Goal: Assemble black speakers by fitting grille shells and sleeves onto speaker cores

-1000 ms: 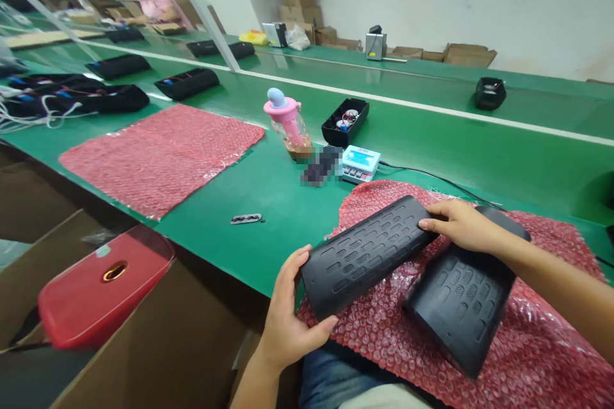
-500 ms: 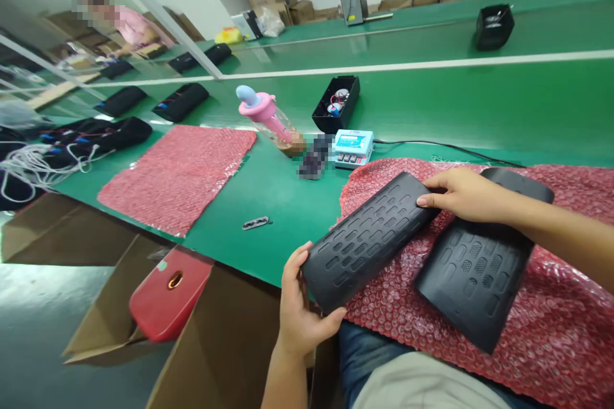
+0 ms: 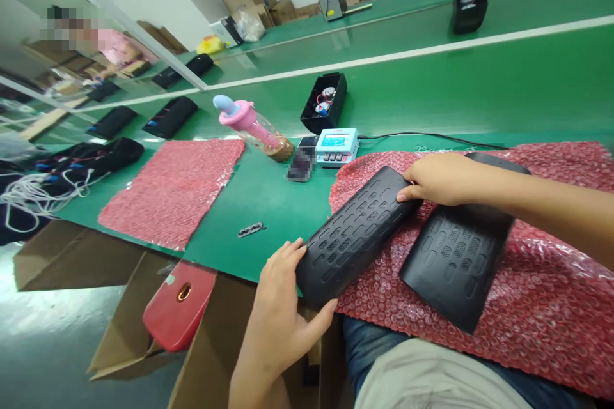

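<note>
A long black speaker housing, its face patterned with mesh slots, slants over the edge of a red bubble-wrap sheet. My left hand cups its lower left end, fingers on one side and thumb on the other. At the upper right end, my right hand grips it, with the thumb on the slotted face. Just right of it, a second black speaker housing lies on the bubble wrap, its upper part partly hidden by my right forearm.
Beyond the bubble wrap stand a light-blue charger with a cable, a phone, a pink-lidded bottle and an open black housing. Another bubble-wrap sheet lies left. A red stool sits below; a person works far left.
The view has turned slightly, so most of the scene sits further left. Both hands remain on the same speaker housing, and the left fingers look straighter around its end.
</note>
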{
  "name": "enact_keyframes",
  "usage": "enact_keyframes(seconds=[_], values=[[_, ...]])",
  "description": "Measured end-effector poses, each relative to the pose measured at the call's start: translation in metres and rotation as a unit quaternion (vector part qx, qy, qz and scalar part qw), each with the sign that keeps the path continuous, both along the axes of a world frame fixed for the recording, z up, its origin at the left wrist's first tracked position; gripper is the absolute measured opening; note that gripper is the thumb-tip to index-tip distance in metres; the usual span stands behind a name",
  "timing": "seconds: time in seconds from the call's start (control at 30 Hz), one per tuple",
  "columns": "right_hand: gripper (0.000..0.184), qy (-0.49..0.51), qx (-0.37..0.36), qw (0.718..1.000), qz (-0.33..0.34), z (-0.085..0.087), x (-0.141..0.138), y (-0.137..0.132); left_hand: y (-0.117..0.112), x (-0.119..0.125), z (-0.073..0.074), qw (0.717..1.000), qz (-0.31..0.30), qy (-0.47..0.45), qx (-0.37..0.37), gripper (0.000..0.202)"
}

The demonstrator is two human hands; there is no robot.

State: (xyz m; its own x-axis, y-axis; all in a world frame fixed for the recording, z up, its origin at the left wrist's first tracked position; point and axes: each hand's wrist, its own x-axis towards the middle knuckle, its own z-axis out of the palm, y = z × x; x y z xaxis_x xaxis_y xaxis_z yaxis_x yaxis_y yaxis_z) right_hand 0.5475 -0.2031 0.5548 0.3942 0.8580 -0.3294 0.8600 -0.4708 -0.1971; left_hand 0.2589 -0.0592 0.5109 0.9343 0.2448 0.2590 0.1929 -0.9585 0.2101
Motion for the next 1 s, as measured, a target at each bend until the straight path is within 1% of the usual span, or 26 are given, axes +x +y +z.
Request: enact_keyframes(seconds=[0.03,0.1,0.2,0.27,0.33,0.4,0.47,0.53,0.57,0.63,0.73,0.8,0.83,0.87,0.9,0.93,1.0], values=[[0.034,0.006,-0.011,1.000,0.007,0.003,0.001,0.001,-0.003,0.007,0.010,0.998,-0.001,0.046,0.030,0.071],[0.035,0.034,-0.020,0.999,0.013,0.005,0.003,0.002,-0.009,0.026,0.027,0.989,0.001,0.134,0.062,0.072],[0.036,0.070,-0.012,0.997,0.012,0.004,0.006,0.001,-0.018,0.063,0.044,0.974,0.035,0.217,0.063,0.083],[0.038,0.080,-0.005,0.997,0.012,0.002,0.007,0.000,-0.022,0.084,0.048,0.964,0.056,0.255,0.040,0.094],[0.039,0.091,0.004,0.996,0.010,0.001,0.007,0.000,-0.023,0.099,0.048,0.958,0.044,0.285,-0.006,0.104],[0.040,0.102,0.017,0.995,0.005,-0.001,0.007,0.002,-0.021,0.106,0.047,0.952,0.021,0.300,-0.051,0.115],[0.040,0.115,0.030,0.993,-0.001,-0.003,0.009,0.005,-0.015,0.109,0.046,0.947,0.006,0.312,-0.078,0.124],[0.041,0.133,0.047,0.990,-0.008,-0.006,0.012,0.010,-0.005,0.112,0.046,0.942,-0.001,0.320,-0.101,0.126],[0.041,0.144,0.059,0.988,-0.011,-0.007,0.014,0.012,0.001,0.113,0.045,0.941,-0.007,0.317,-0.121,0.125],[0.042,0.174,0.086,0.981,-0.016,-0.007,0.017,0.013,0.016,0.115,0.044,0.938,-0.025,0.292,-0.185,0.119],[0.047,0.222,0.125,0.967,-0.027,0.001,0.021,0.004,0.036,0.111,0.041,0.924,-0.040,0.237,-0.297,0.115],[0.050,0.240,0.169,0.955,-0.035,0.009,0.021,-0.009,0.046,0.104,0.042,0.915,-0.022,0.189,-0.355,0.116],[0.048,0.247,0.201,0.947,-0.040,0.013,0.019,-0.016,0.048,0.101,0.044,0.910,-0.008,0.154,-0.386,0.118],[0.046,0.270,0.246,0.930,-0.049,0.016,0.017,-0.023,0.049,0.098,0.047,0.899,0.001,0.107,-0.424,0.119],[0.048,0.304,0.281,0.908,-0.063,0.019,0.014,-0.028,0.048,0.097,0.051,0.881,0.003,0.052,-0.471,0.121],[0.052,0.341,0.317,0.882,-0.079,0.021,0.010,-0.031,0.046,0.099,0.056,0.855,-0.003,-0.005,-0.519,0.121],[0.070,0.410,0.375,0.824,-0.111,0.024,0.000,-0.032,0.035,0.108,0.066,0.789,-0.028,-0.096,-0.606,0.118]])
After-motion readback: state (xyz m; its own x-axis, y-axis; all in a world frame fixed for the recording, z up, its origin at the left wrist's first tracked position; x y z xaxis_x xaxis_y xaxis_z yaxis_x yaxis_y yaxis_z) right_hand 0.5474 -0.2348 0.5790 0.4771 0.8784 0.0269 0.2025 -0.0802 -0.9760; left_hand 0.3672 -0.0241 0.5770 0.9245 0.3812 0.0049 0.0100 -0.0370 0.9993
